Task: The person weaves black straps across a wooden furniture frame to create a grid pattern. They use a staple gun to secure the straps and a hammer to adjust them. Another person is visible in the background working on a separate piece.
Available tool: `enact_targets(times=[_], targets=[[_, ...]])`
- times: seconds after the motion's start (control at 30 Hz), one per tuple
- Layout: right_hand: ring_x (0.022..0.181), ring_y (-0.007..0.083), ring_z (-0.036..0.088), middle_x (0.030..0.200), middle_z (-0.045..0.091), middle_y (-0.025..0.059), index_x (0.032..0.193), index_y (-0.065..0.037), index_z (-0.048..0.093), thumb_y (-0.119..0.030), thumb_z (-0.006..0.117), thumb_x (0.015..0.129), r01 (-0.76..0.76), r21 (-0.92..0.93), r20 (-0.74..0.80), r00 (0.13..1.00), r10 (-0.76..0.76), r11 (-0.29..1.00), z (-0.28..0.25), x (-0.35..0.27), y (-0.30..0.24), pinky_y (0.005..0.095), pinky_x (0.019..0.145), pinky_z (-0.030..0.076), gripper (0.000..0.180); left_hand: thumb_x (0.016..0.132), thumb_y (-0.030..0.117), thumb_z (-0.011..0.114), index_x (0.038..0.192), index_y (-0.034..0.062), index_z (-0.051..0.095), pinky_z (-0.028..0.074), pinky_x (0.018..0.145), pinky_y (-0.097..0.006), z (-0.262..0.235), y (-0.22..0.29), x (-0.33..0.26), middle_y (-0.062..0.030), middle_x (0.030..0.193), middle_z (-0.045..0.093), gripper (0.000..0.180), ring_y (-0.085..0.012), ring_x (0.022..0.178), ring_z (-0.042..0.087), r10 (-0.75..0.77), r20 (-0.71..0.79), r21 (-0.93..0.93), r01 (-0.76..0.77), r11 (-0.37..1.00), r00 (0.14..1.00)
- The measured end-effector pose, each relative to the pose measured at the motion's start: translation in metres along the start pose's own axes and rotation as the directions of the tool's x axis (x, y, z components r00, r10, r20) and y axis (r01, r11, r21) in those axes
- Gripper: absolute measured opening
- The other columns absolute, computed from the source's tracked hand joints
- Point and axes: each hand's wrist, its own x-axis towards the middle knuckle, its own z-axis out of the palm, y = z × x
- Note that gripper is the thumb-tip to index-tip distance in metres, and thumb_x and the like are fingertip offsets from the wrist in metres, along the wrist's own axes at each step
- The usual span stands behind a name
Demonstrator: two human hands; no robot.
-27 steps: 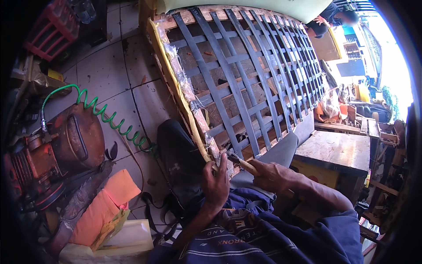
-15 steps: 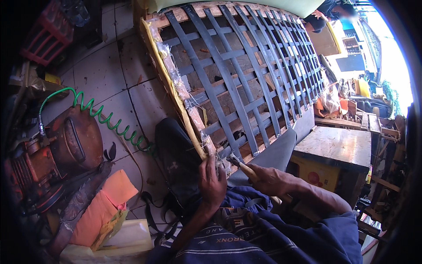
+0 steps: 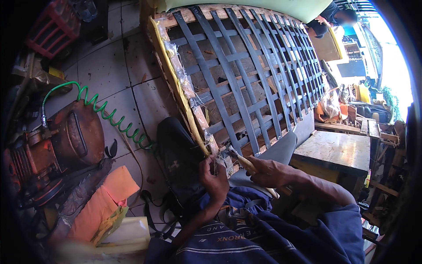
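Note:
A wooden seat frame [image 3: 207,94] leans across my legs, laced with dark woven webbing straps [image 3: 252,107]. Along its near-left rail runs torn whitish covering [image 3: 186,88], frayed into threads, with a yellow foam edge [image 3: 179,103] beside it. At the corner closest to me, my left hand [image 3: 214,178] has its fingers pinched on frayed covering. My right hand [image 3: 268,172] is wrapped around pliers [image 3: 245,163] with pale handles. Their dark metal jaws are at the same corner, just right of my left fingers; what they bite on is too small to make out.
On the left stand a rusty orange compressor [image 3: 79,134] with a coiled green hose [image 3: 110,115] and orange foam pieces [image 3: 105,204]. A worn-topped wooden box [image 3: 334,149] is right of me. At the far right, another person [image 3: 327,22] is beside a tan panel.
The frame appears shifted slightly right in view. My left fingers have curled tighter at the corner, and the pliers have tilted, with a lower handle end now showing below my right hand.

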Motion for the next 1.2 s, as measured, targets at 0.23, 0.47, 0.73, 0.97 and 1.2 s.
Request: enact_targets(times=[0.23, 0.47, 0.73, 0.97, 1.2], targets=[[0.099, 0.0348, 0.074, 0.105, 0.072, 0.0238, 0.12, 0.002, 0.056, -0.024, 0.056, 0.095, -0.02, -0.126, 0.184, 0.982, 0.043, 0.992, -0.026, 0.01, -0.023, 0.0478, 0.085, 0.056, 0.036, 0.09, -0.007, 0.066, 0.12, -0.0064, 0.065, 0.052, 0.101, -0.037, -0.003, -0.013, -0.002, -0.0139, 0.113, 0.067, 0.03, -0.0235, 0.111, 0.066, -0.093, 0.065, -0.147, 0.101, 0.984, 0.994], [0.095, 0.0406, 0.075, 0.104, 0.069, 0.0282, 0.137, 0.011, 0.047, -0.018, 0.055, 0.095, -0.182, -0.36, 0.419, 0.845, 0.333, 0.915, -0.049, 0.044, -0.089, 0.0489, 0.077, 0.067, 0.052, 0.093, -0.005, 0.066, 0.124, -0.0044, 0.064, 0.051, 0.102, -0.038, -0.008, -0.022, 0.0, -0.0127, 0.117, 0.064, 0.031, -0.0238, 0.113, 0.064, 0.052, 0.104, -0.198, -0.03, 0.98, 0.993], [0.097, 0.0435, 0.074, 0.114, 0.063, 0.0338, 0.125, 0.011, 0.058, -0.021, 0.055, 0.093, -0.257, -0.423, 0.437, 0.782, 0.444, 0.869, -0.044, 0.075, -0.146, 0.0547, 0.075, 0.069, 0.045, 0.096, 0.0, 0.068, 0.117, -0.001, 0.07, 0.053, 0.095, -0.041, -0.008, -0.026, -0.002, -0.0151, 0.108, 0.068, 0.021, -0.0295, 0.105, 0.068, 0.014, 0.081, -0.294, 0.01, 0.956, 0.997], [0.133, 0.0597, 0.049, 0.148, 0.037, 0.0406, 0.156, 0.008, 0.026, 0.0, 0.053, 0.091, -0.433, -0.489, 0.539, 0.532, 0.653, 0.757, -0.05, 0.106, -0.167, 0.0718, 0.094, 0.059, 0.071, 0.095, -0.003, 0.069, 0.118, -0.0005, 0.071, 0.055, 0.09, -0.038, -0.009, -0.026, -0.005, -0.0143, 0.107, 0.068, 0.023, -0.0283, 0.102, 0.07, -0.035, 0.098, -0.329, 0.066, 0.942, 0.995], [0.128, 0.0559, 0.056, 0.145, 0.045, 0.0392, 0.153, 0.009, 0.03, -0.007, 0.051, 0.1, -0.43, -0.662, 0.45, 0.427, 0.785, 0.614, -0.023, 0.129, -0.178, 0.07, 0.093, 0.06, 0.059, 0.093, -0.004, 0.071, 0.115, -0.0004, 0.07, 0.055, 0.091, -0.036, -0.006, -0.037, -0.015, -0.0117, 0.106, 0.068, 0.022, -0.0247, 0.101, 0.069, -0.137, 0.144, -0.35, 0.18, 0.919, 0.98]])
